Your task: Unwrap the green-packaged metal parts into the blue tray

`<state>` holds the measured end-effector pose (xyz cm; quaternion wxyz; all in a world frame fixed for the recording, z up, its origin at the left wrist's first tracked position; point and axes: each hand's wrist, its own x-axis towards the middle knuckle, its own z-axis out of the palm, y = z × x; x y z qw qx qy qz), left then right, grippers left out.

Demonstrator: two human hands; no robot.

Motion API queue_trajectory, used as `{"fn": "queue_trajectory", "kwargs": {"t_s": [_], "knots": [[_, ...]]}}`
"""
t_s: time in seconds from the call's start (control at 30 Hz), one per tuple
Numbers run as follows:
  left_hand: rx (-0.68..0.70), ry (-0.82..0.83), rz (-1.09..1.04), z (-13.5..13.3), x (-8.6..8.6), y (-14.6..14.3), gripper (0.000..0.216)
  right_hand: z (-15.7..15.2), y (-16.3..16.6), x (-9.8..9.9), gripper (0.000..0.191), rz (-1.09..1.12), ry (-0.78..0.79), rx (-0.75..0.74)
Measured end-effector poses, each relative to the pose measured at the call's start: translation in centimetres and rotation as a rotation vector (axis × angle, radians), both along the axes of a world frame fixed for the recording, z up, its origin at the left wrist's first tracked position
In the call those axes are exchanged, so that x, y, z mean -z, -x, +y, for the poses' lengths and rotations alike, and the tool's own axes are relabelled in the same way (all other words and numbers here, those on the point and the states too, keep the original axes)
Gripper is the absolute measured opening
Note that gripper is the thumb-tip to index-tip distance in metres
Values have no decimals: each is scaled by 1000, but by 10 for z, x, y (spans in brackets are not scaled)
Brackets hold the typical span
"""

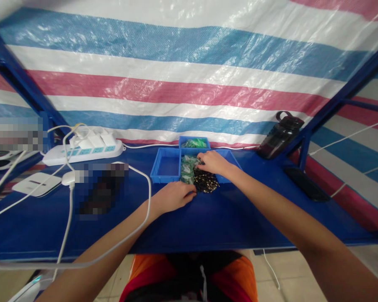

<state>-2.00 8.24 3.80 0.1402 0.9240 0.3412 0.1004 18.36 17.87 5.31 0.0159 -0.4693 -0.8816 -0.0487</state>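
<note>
Both hands sit at a pile [206, 183] of tiny dark bits on the blue table [239, 218]. The left hand [173, 196] lies palm down at the pile's 8 o'clock, fingertips touching it, and the right hand [214, 162] bends over its 12 o'clock; I cannot tell if either pinches a bit. Green bags [186, 168] lie by blue trays [165, 165] at 10 o'clock.

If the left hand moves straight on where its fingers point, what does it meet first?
Most likely the pile of small dark parts, which lies just beyond the left hand on the blue table. Depth is hard to judge from this view.
</note>
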Motion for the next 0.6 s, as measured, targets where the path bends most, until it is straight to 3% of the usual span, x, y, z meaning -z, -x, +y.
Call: {"fn": "queue_trajectory", "kwargs": {"t_s": [0.2, 0.3, 0.37, 0.53, 0.6], "knots": [[3, 35, -33, 0, -2, 0, 23, 7, 4, 1, 48, 37, 36, 41], [6, 27, -40, 0, -2, 0, 23, 11, 1, 1, 56, 164, 45, 47], [12, 25, -46, 0, -3, 0, 23, 12, -3, 0, 51, 284, 49, 31], [-17, 50, -108, -1, -3, -2, 23, -3, -20, -4, 13, 708, 213, -32], [-51, 68, -167, -1, -3, -3, 25, -20, -25, -3, 15, 919, 291, -41]]}}
